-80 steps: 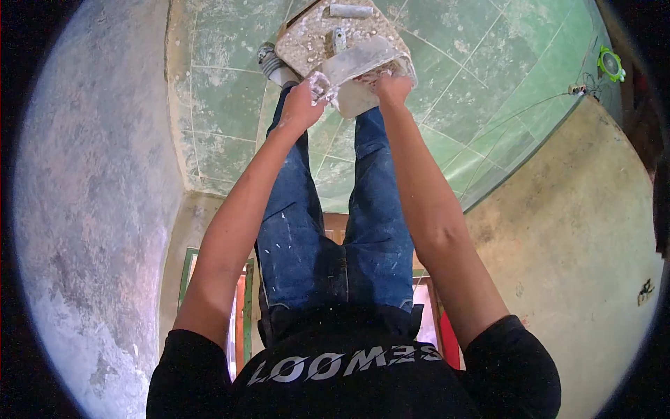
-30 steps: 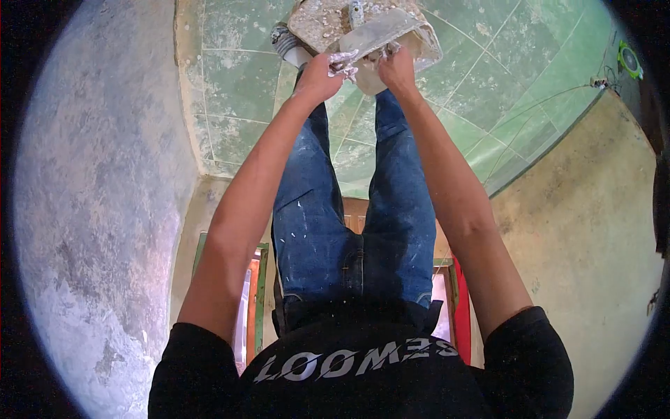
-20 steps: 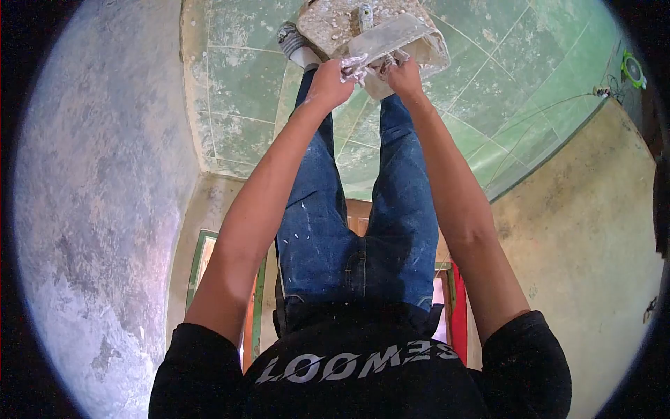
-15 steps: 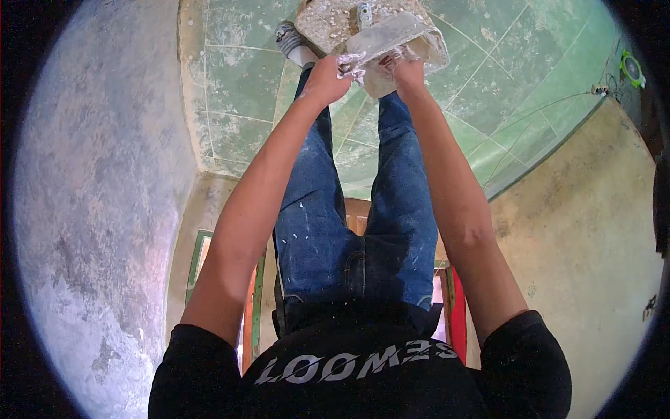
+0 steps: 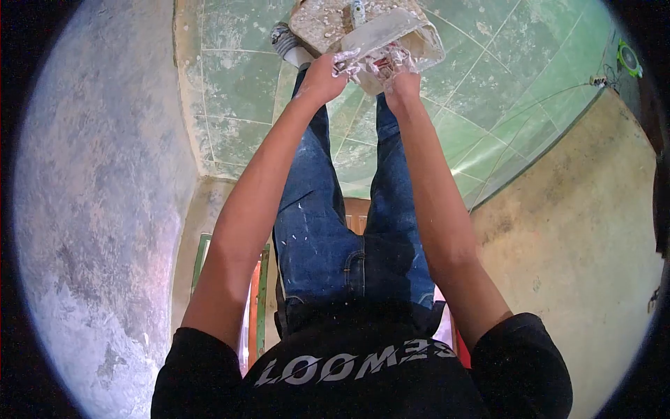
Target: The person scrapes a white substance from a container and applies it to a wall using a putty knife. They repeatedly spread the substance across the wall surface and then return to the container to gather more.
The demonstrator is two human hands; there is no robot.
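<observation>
A whitish plastic container (image 5: 394,26), smeared with paste, is tipped so that its opening faces me. My left hand (image 5: 326,78) is at its left edge, with curled fingers coated in white paste; what they close on is hard to make out. At the opening is my right hand (image 5: 400,75), also thick with white paste. Its fingers are bent near a small reddish piece (image 5: 381,63), which is too small and smeared to name. Behind the container lies a brown board (image 5: 314,26) spotted with white lumps, with a small pale tube-like thing (image 5: 358,12) on it.
Green floor tiles (image 5: 234,77) with white stains extend around my legs. A mottled grey wall (image 5: 105,153) rises on the left, a yellowish wall (image 5: 558,209) on the right. A round green device (image 5: 629,59) and a thin cable are at the far right.
My right hand has drawn back slightly, left and toward me, and its paste-covered fingers show more. The container has shifted a little left in view. My left hand stays near its edge.
</observation>
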